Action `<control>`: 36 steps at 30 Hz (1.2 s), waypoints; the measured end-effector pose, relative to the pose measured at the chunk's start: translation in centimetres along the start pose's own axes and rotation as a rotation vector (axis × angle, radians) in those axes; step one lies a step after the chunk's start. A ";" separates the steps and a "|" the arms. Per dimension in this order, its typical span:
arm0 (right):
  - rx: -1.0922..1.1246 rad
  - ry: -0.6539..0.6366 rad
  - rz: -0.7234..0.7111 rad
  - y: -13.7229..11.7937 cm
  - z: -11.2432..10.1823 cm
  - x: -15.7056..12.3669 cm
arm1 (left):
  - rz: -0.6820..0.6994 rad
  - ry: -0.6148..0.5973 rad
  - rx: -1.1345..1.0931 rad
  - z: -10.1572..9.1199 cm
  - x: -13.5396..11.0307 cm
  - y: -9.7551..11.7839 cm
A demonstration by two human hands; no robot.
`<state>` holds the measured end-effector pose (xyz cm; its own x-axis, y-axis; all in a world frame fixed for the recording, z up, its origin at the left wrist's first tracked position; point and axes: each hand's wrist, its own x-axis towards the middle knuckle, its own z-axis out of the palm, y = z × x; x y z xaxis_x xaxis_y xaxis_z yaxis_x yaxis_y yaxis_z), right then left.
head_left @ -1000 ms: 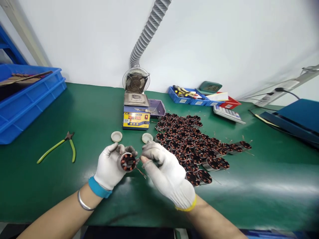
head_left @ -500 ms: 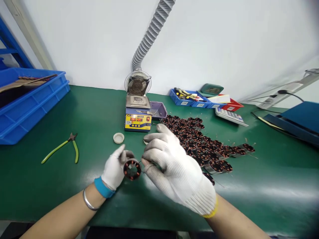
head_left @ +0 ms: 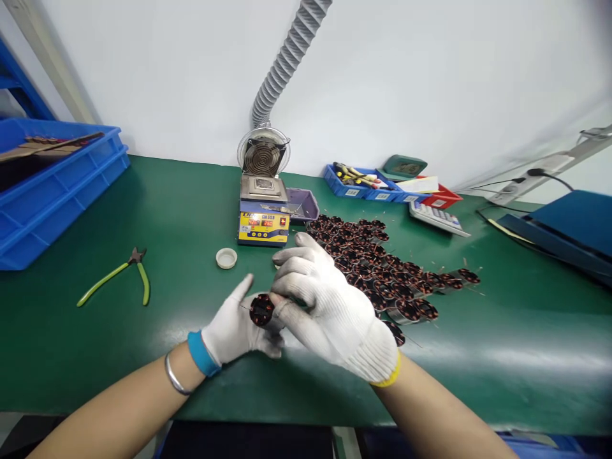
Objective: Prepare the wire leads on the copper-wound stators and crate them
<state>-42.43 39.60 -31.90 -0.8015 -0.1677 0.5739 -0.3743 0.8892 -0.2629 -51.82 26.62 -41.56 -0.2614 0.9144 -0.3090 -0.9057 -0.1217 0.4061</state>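
Observation:
A motor stator point(head_left: 261, 310), a metal ring with copper windings inside and a thin wire lead on its left, is held up over the green bench. My right hand point(head_left: 329, 315), in a white glove with dark fingertips, pinches its right edge between thumb and fingers. Around its left and lower sides is my left hand point(head_left: 239, 328), also gloved, with the thumb raised and the fingers spread apart. Whether the left palm touches the stator is hard to see. Several similar stators point(head_left: 375, 255) stand in a cluster beyond my right hand.
Behind sits a yellow-and-blue solder pot point(head_left: 263, 220) under a grey duct point(head_left: 291, 57). Green-handled cutters point(head_left: 115, 274) and a small white dish point(head_left: 226, 258) lie on the bench. A blue crate point(head_left: 62, 191) is at left; small tool bins point(head_left: 351, 185) and a calculator point(head_left: 438, 220) are back right.
The stator has turned, its open end now showing a darker inside and its lead on the left. My left fingers have spread from their grip. My right hand has come onto the stator's edge.

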 end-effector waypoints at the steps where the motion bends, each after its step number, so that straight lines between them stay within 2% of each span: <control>1: 0.038 0.005 0.033 0.3 0.2 -0.2 | -0.064 -0.064 0.043 0.0 -0.1 -0.2; 3: 0.154 0.017 0.135 1.2 0.8 -0.9 | -0.057 -0.159 0.120 0.1 -0.5 -0.7; 5: 0.341 0.073 0.309 2.4 1.5 -1.7 | 0.059 -0.162 0.183 0.3 -0.8 -0.9; 8: 0.640 0.357 0.640 4.1 2.8 -3.2 | 0.185 -0.021 0.190 0.8 -1.0 -1.1; 10: 0.709 0.464 0.756 4.5 3.4 -4.1 | 0.210 0.073 0.152 1.1 -0.9 -1.2; 12: 0.624 0.371 0.739 4.1 3.6 -4.6 | 0.221 0.122 0.127 1.2 -0.7 -1.3; 15: 0.393 0.199 0.627 2.8 3.6 -4.6 | 0.239 0.125 0.125 1.1 -0.6 -1.5; 19: 0.247 0.138 0.507 2.2 3.5 -4.0 | 0.251 0.119 0.145 1.1 -0.7 -1.6; 22: 0.240 0.066 0.593 2.9 3.3 -4.0 | 0.235 0.119 0.163 1.3 -1.1 -1.4; 25: 0.310 -0.084 0.750 3.3 2.7 -3.9 | 0.216 0.105 0.174 1.4 -1.2 -1.2; 27: 0.279 -0.154 0.776 2.9 2.1 -3.5 | 0.228 0.097 0.144 1.3 -1.0 -0.9; 29: 0.175 -0.167 0.700 1.9 1.5 -2.9 | 0.283 0.108 0.046 0.8 -0.6 -0.7; 32: 0.008 -0.146 0.408 0.0 0.8 -2.1 | 0.301 0.119 -0.055 0.1 0.2 -0.8; 34: -0.061 -0.143 0.187 -0.6 0.5 -1.7 | 0.170 0.077 0.003 -0.2 0.4 -1.1; 36: -0.095 -0.153 0.036 -0.5 0.2 -1.5 | -0.014 0.006 0.098 0.0 0.2 -1.4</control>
<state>-41.08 39.36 -32.78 -0.8781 -0.1916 0.4385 -0.3042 0.9308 -0.2025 -50.64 26.92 -42.18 -0.2513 0.9134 -0.3202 -0.8722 -0.0703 0.4841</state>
